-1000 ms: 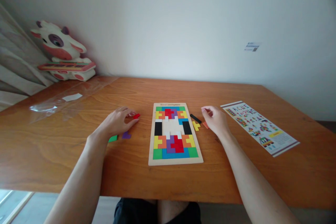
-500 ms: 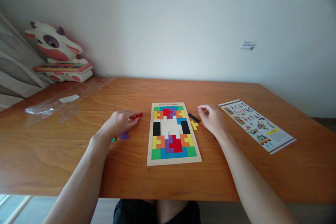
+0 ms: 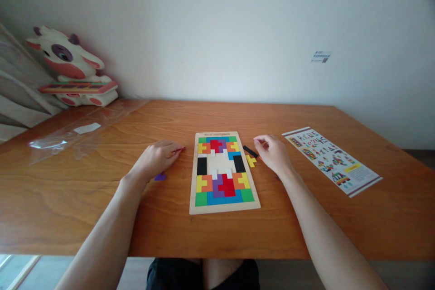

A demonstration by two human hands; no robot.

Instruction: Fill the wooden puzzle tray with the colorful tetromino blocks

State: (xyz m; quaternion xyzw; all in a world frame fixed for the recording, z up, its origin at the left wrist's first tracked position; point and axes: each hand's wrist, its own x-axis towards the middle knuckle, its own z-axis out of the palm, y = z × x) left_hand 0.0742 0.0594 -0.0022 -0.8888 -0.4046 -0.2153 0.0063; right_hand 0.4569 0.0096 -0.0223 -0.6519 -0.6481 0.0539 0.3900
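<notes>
Puzzle board (image 3: pixel 220 163) on table (image 3: pixel 217 235), left of sheet (image 3: pixel 331 161).

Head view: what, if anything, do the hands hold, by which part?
Left hand holds a red piece; exactly where is hidden. Right hand: cannot be told.

My left hand (image 3: pixel 157 158) rests low over the wooden surface (image 3: pixel 224 235), a sliver of a red piece (image 3: pixel 177 149) showing at my fingertips. A purple piece (image 3: pixel 160 177) lies just beside it, nearer me. My right hand (image 3: pixel 274 152) has curled fingers; I can't make out whether they grip anything. A black bar (image 3: pixel 250 151) and a yellow piece (image 3: pixel 250 161) lie between it and the puzzle board (image 3: pixel 220 163), whose middle shows bare wood among the coloured pieces. Farther right lies a printed sheet (image 3: pixel 333 161); far left, clear plastic wrapping (image 3: pixel 50 144) and a cow-shaped toy keyboard (image 3: pixel 79 88) near the wall (image 3: pixel 217 31).
</notes>
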